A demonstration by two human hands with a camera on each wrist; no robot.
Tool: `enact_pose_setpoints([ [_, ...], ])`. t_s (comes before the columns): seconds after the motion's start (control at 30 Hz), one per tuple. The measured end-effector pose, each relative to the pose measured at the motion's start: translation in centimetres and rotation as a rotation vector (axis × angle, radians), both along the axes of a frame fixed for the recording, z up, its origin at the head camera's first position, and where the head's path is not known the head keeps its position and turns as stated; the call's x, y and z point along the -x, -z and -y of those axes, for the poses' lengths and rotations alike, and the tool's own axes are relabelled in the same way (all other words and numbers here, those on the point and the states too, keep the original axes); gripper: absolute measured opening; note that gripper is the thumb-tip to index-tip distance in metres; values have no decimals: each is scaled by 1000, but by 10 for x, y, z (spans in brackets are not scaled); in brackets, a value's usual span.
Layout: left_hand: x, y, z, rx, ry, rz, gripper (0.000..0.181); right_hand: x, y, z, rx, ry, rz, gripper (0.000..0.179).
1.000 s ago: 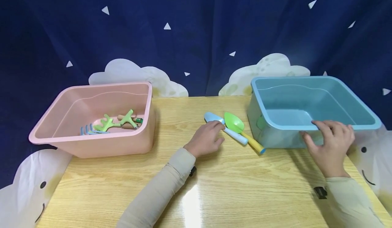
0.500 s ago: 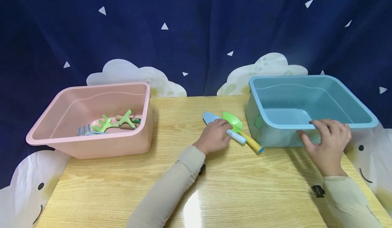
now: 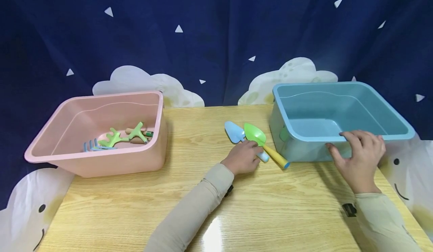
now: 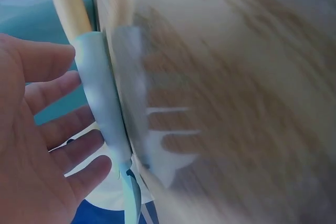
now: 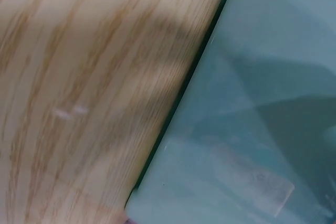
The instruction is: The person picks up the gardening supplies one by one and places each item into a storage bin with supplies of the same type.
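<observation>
A light blue toy trowel (image 3: 234,131) lies on the table, its handle (image 4: 102,95) partly under my left hand (image 3: 244,157). In the left wrist view, the fingertips and thumb come up along one side of that handle without curling round it. Next to it rests a green toy trowel (image 3: 254,134) with a yellow handle (image 3: 276,156). My right hand (image 3: 363,160) grips the front rim of the blue bin (image 3: 302,146), fingers over the rim and thumb on the outer wall. The right wrist view shows only the bin's wall (image 5: 252,129) and the tabletop.
At the left stands a pink bin (image 3: 132,161) holding several toy garden tools, including a green rake (image 3: 114,138) and a small blue rake (image 3: 94,146). Both bins rest on the wooden table (image 3: 270,207). A dark blue curtain (image 3: 216,37) hangs behind it.
My left hand has moved right along the light blue trowel, from near its blade to over its handle. The right hand keeps its place at the bin's rim. The head view has shifted slightly.
</observation>
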State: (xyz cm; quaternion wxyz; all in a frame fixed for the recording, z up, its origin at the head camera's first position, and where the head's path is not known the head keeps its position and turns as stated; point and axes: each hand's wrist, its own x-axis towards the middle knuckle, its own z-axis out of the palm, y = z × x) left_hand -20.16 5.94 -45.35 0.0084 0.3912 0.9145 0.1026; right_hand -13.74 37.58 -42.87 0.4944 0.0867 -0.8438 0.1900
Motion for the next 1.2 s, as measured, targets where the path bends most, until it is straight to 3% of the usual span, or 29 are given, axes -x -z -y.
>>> enact_pose_setpoints([
  [0.4, -1, 5, 24, 31, 45, -45, 24, 1, 2, 0, -5, 1, -6, 65],
  [0.8, 2, 4, 71, -5, 66, 12, 18, 0, 0, -1, -4, -3, 14, 68],
  [0.9, 4, 5, 77, -29, 37, -23, 18, 0, 1, -1, -5, 3, 9, 68],
  [1.03, 7, 9, 81, -18, -54, -83, 13, 1, 1, -2, -9, 10, 4, 68],
  [1.1, 7, 12, 83, 9, -116, -74, 15, 1, 1, -2, -10, 9, 2, 68],
  [1.2, 8, 15, 89, 37, -177, -35, 36, 1, 2, -2, -15, 8, 8, 68],
])
